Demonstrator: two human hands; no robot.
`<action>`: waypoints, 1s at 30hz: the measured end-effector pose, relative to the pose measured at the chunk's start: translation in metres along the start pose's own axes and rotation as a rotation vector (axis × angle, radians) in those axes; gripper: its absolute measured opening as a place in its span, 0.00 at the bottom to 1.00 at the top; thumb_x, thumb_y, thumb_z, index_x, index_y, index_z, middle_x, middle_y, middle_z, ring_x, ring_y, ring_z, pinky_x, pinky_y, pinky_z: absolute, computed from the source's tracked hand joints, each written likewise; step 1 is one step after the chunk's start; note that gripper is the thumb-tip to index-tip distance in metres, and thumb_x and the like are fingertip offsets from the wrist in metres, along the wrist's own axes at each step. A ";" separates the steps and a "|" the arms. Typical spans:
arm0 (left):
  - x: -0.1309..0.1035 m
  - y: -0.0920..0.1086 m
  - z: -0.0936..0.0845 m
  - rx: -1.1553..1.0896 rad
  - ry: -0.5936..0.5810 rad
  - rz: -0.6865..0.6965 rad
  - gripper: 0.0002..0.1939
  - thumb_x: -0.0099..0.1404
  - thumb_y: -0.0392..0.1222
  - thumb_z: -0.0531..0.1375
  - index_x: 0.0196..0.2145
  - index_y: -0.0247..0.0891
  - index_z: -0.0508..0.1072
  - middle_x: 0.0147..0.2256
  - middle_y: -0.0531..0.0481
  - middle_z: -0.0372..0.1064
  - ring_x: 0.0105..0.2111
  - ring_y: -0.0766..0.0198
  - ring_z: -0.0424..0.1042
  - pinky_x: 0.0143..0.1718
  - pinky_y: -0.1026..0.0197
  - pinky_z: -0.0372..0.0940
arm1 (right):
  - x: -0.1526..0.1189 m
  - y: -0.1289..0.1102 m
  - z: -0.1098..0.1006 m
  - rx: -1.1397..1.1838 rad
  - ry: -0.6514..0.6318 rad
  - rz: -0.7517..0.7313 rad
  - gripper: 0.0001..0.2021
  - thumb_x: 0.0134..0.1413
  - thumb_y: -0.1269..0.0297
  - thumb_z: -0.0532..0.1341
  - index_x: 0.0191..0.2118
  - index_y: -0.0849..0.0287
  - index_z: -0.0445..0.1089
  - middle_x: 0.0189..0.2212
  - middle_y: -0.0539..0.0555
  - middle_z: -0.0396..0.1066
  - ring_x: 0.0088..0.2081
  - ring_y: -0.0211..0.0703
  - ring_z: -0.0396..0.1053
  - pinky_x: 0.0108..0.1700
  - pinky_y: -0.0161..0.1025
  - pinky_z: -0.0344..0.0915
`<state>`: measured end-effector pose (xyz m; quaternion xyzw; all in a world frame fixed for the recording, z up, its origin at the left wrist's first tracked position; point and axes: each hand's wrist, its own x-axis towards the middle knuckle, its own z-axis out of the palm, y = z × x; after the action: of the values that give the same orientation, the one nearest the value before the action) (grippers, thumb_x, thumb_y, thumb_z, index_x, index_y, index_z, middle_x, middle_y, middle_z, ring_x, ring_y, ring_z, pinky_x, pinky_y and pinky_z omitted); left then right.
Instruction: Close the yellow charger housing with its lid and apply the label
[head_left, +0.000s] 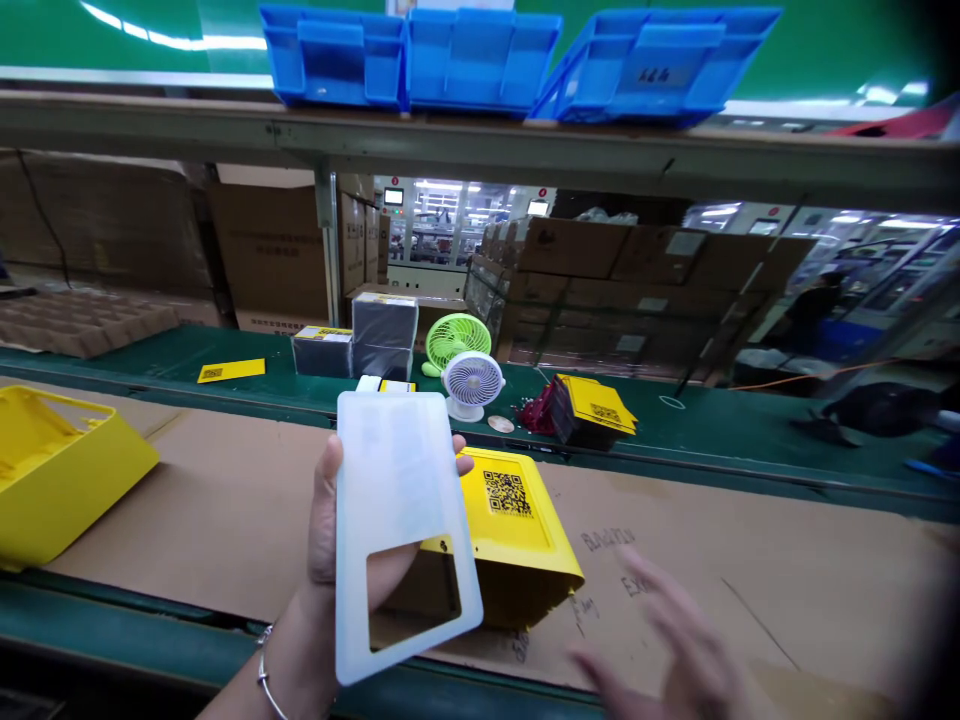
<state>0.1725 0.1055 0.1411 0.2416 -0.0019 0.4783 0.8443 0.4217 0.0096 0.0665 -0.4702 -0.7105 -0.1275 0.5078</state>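
My left hand (324, 540) grips a flat, milky-white plastic panel (397, 470) with rounded corners and a cut-out window near its lower end. The thumb lies on the panel's left edge, and fingertips show past its right edge. Behind it, a yellow plastic housing (536, 530) with a QR code on top rests on the cardboard, partly hidden by the panel. To the right, my right hand (675, 640) is blurred by motion, with fingers apart and nothing visible in them. A second yellow housing (82, 490) sits at the far left.
Behind the cardboard-covered surface (225, 500), a green bench holds a white fan (474, 382), a green fan (457, 335), a stack of yellow cards (596, 405) and wrapped grey blocks (384, 335). Blue bins (480, 60) stand on the overhead shelf. Cartons (585, 290) are piled beyond.
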 end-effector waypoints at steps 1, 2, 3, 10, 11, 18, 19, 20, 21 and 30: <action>-0.002 -0.004 -0.001 -0.003 0.005 0.000 0.39 0.60 0.65 0.45 0.59 0.34 0.54 0.52 0.36 0.62 0.56 0.44 0.56 0.57 0.43 0.46 | 0.002 -0.008 0.014 -0.018 -0.080 -0.158 0.37 0.41 0.69 0.68 0.57 0.44 0.54 0.56 0.53 0.58 0.54 0.55 0.60 0.51 0.54 0.64; -0.005 -0.007 -0.002 0.003 0.006 -0.028 0.39 0.59 0.65 0.46 0.58 0.33 0.55 0.51 0.36 0.63 0.56 0.43 0.56 0.57 0.43 0.46 | 0.004 -0.018 0.026 -0.027 -0.168 -0.280 0.36 0.43 0.70 0.66 0.58 0.45 0.53 0.57 0.53 0.57 0.54 0.56 0.60 0.52 0.56 0.63; -0.008 -0.011 -0.005 0.023 0.007 -0.082 0.41 0.57 0.66 0.48 0.57 0.31 0.56 0.51 0.35 0.63 0.55 0.41 0.56 0.57 0.42 0.47 | 0.008 -0.029 0.037 -0.007 -0.228 -0.368 0.33 0.47 0.70 0.63 0.58 0.48 0.53 0.57 0.55 0.57 0.54 0.57 0.60 0.51 0.57 0.63; -0.019 0.002 -0.018 1.044 0.115 0.394 0.57 0.39 0.61 0.67 0.61 0.56 0.40 0.63 0.48 0.38 0.62 0.43 0.38 0.60 0.44 0.36 | 0.037 -0.060 0.053 0.211 0.015 0.124 0.19 0.57 0.73 0.52 0.54 0.52 0.58 0.43 0.54 0.70 0.45 0.44 0.70 0.44 0.41 0.71; -0.017 0.009 -0.015 1.296 0.067 0.487 0.59 0.35 0.56 0.70 0.60 0.58 0.43 0.64 0.51 0.34 0.62 0.43 0.31 0.61 0.44 0.30 | 0.042 -0.058 0.050 0.253 0.021 0.227 0.17 0.58 0.72 0.52 0.53 0.54 0.60 0.42 0.55 0.71 0.43 0.44 0.70 0.43 0.40 0.71; 0.013 0.036 -0.004 2.006 -0.292 0.281 0.39 0.39 0.49 0.69 0.51 0.49 0.66 0.58 0.46 0.52 0.58 0.40 0.45 0.59 0.39 0.31 | 0.061 -0.035 0.040 0.668 -0.099 0.639 0.33 0.59 0.60 0.53 0.64 0.53 0.32 0.45 0.58 0.69 0.46 0.45 0.68 0.45 0.46 0.70; 0.018 0.036 -0.008 2.014 -0.275 0.234 0.38 0.39 0.50 0.69 0.51 0.49 0.66 0.57 0.45 0.53 0.57 0.41 0.46 0.58 0.39 0.35 | 0.060 -0.028 0.040 0.567 -0.100 0.623 0.35 0.58 0.59 0.54 0.64 0.51 0.31 0.50 0.59 0.65 0.50 0.46 0.65 0.48 0.49 0.67; 0.024 0.035 -0.013 2.022 -0.256 0.181 0.37 0.39 0.52 0.69 0.50 0.49 0.67 0.56 0.44 0.53 0.57 0.41 0.47 0.57 0.38 0.39 | 0.058 -0.022 0.039 0.432 -0.117 0.589 0.35 0.56 0.58 0.56 0.64 0.50 0.36 0.54 0.59 0.60 0.54 0.48 0.61 0.52 0.52 0.63; 0.029 0.034 -0.019 2.029 -0.237 0.127 0.38 0.39 0.54 0.68 0.50 0.49 0.67 0.56 0.44 0.54 0.57 0.41 0.47 0.56 0.38 0.42 | 0.056 -0.015 0.038 0.289 -0.160 0.553 0.32 0.55 0.57 0.57 0.63 0.49 0.44 0.57 0.59 0.56 0.57 0.51 0.56 0.55 0.55 0.58; 0.039 0.023 -0.041 1.922 -0.199 -0.009 0.36 0.37 0.56 0.68 0.46 0.47 0.69 0.55 0.43 0.51 0.57 0.43 0.47 0.56 0.39 0.45 | 0.039 0.018 0.031 0.233 -0.308 0.619 0.19 0.50 0.52 0.60 0.46 0.53 0.71 0.56 0.56 0.58 0.57 0.53 0.56 0.58 0.56 0.52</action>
<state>0.1662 0.1636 0.1238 0.8687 0.3198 0.2498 0.2841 0.4158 0.0604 0.0798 -0.6157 -0.6124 0.1863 0.4595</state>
